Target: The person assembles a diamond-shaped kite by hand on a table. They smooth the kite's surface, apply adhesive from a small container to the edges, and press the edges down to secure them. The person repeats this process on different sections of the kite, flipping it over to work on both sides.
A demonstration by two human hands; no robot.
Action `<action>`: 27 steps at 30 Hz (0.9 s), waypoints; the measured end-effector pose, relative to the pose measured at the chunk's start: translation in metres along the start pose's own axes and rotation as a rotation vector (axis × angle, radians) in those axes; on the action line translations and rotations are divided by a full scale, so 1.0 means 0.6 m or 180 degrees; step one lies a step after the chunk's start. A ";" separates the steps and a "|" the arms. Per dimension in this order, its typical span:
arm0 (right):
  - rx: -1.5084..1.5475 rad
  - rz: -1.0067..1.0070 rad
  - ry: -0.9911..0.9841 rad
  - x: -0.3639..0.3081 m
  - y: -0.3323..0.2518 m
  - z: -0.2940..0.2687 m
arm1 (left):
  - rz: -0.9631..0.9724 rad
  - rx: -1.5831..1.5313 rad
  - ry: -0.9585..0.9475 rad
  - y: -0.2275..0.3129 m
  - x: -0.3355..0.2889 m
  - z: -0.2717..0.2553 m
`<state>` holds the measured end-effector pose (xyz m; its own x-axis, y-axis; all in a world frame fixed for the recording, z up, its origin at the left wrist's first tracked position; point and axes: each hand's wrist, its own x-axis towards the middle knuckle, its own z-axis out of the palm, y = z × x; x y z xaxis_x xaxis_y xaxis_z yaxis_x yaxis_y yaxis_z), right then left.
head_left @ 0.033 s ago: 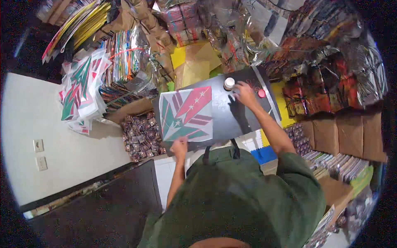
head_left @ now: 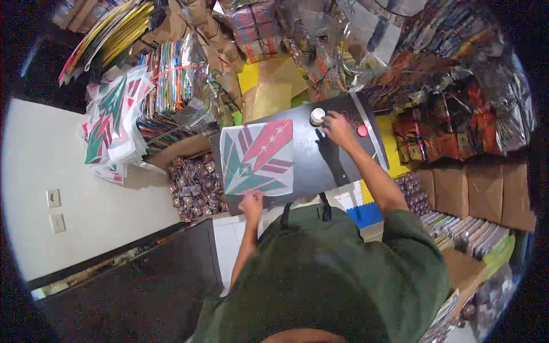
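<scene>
A white-topped jar (head_left: 317, 116) stands at the far side of a dark board (head_left: 320, 166). My right hand (head_left: 336, 128) is right beside this jar, its fingertips drawn together; what they hold, if anything, is too small to make out. On the left half of the board lies a plastic-looking sheet (head_left: 257, 157) printed in green, red and maroon shapes with white stars. My left hand (head_left: 251, 204) pinches the near edge of that sheet, below the green print. A red round lid (head_left: 362, 131) rests to the right of my right hand.
Similar printed sheets (head_left: 117, 117) hang at the left, by a stack of colourful packets (head_left: 168, 77). A carton of small wrapped items (head_left: 196, 188) sits left of the board. Plastic-wrapped bundles (head_left: 452, 126) fill the right, above brown boxes (head_left: 483, 186). A dark panel (head_left: 137, 286) is near left.
My left hand has shifted slightly to the right along the sheet's near edge. The fingers of my right hand have come slightly closer to the jar.
</scene>
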<state>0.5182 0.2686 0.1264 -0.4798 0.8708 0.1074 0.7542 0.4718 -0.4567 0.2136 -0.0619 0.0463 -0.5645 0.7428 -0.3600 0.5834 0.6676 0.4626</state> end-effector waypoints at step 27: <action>-0.0532 -0.0416 -0.0585 0.102 0.085 0.093 | 0.0183 0.0484 -0.0140 0.079 -0.091 0.063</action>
<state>0.5022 0.3385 0.0605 -0.6397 0.7685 -0.0131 0.7366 0.6081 -0.2960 0.2940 -0.0688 0.0571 -0.5035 0.7792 -0.3732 0.6974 0.6215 0.3568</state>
